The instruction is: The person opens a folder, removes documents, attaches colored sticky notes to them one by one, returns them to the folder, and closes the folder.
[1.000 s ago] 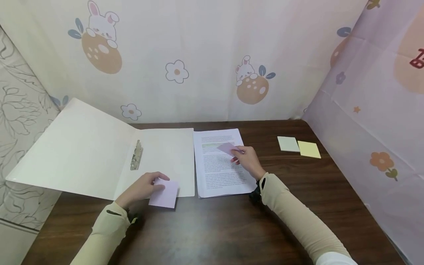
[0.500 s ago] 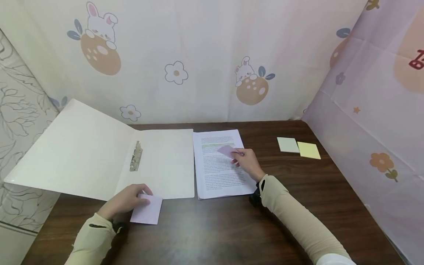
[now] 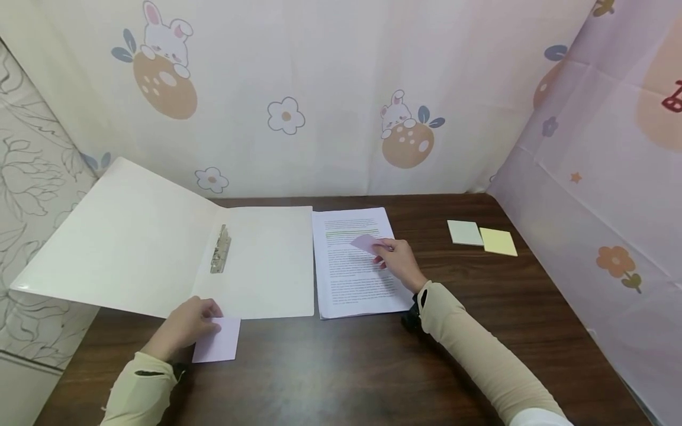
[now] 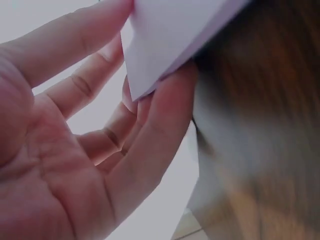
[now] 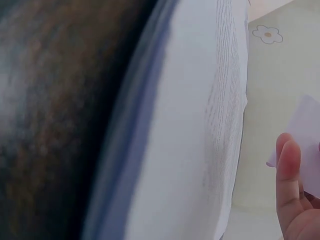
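My left hand (image 3: 186,324) pinches a pad of lilac sticky notes (image 3: 218,340) at the front edge of the open white binder (image 3: 266,260). In the left wrist view, thumb and fingers grip the lilac pad (image 4: 170,40) by a corner. Over the printed pages (image 3: 351,284), my right hand (image 3: 398,260) holds a single lilac sticky note (image 3: 364,242) between thumb and fingers. The right wrist view catches part of that hand (image 5: 295,195) and the note (image 5: 306,135). A green highlighted line runs across the top page.
A pale green sticky pad (image 3: 465,232) and a yellow sticky pad (image 3: 498,241) lie side by side on the dark wooden table (image 3: 330,378), right of the pages. The binder's metal clip (image 3: 221,249) stands near its spine. Patterned curtains (image 3: 330,71) border the table's back and right.
My left hand has moved left and toward the table's front with the lilac pad, away from the middle of the binder. The right hand stays almost still over the pages.
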`<state>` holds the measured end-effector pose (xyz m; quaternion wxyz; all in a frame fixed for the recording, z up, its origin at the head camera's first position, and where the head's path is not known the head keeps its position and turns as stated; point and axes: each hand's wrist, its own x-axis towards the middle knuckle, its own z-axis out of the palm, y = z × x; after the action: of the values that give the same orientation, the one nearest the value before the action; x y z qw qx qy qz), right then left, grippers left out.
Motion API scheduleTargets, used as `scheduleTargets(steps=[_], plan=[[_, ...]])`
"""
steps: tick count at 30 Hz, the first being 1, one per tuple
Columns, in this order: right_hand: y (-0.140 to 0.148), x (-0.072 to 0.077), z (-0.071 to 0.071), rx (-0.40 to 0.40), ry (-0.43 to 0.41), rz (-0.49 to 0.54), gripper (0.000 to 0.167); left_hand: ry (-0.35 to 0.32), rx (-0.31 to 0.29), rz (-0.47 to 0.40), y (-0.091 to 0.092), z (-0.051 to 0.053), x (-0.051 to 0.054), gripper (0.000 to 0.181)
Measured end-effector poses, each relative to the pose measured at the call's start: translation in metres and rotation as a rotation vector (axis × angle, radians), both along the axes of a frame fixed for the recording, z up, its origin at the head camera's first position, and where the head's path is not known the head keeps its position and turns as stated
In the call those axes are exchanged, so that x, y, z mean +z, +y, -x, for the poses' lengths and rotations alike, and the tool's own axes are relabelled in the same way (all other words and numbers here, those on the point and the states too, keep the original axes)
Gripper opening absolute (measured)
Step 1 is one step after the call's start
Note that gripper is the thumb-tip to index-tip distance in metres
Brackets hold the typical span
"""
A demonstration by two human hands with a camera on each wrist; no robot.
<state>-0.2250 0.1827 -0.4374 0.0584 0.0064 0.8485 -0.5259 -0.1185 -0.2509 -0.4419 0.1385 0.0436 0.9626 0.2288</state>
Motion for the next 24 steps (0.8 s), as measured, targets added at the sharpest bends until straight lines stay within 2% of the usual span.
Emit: scheduleTargets(steps=[12, 16, 24], plan=[[0.002, -0.002, 0.000, 0.000, -0.006, -0.005, 0.032, -0.007, 0.035, 0.089, -0.006, -0.002, 0.004, 0.015], [0.001, -0.002, -0.001, -0.008, -0.012, -0.004, 0.031, 0.002, 0.025, 0.104, -0.009, -0.003, 0.006, 0.016], [0.001, -0.001, -0.002, 0.004, 0.005, -0.006, 0.032, 0.002, 0.023, 0.063, -0.005, 0.000, 0.010, 0.014]])
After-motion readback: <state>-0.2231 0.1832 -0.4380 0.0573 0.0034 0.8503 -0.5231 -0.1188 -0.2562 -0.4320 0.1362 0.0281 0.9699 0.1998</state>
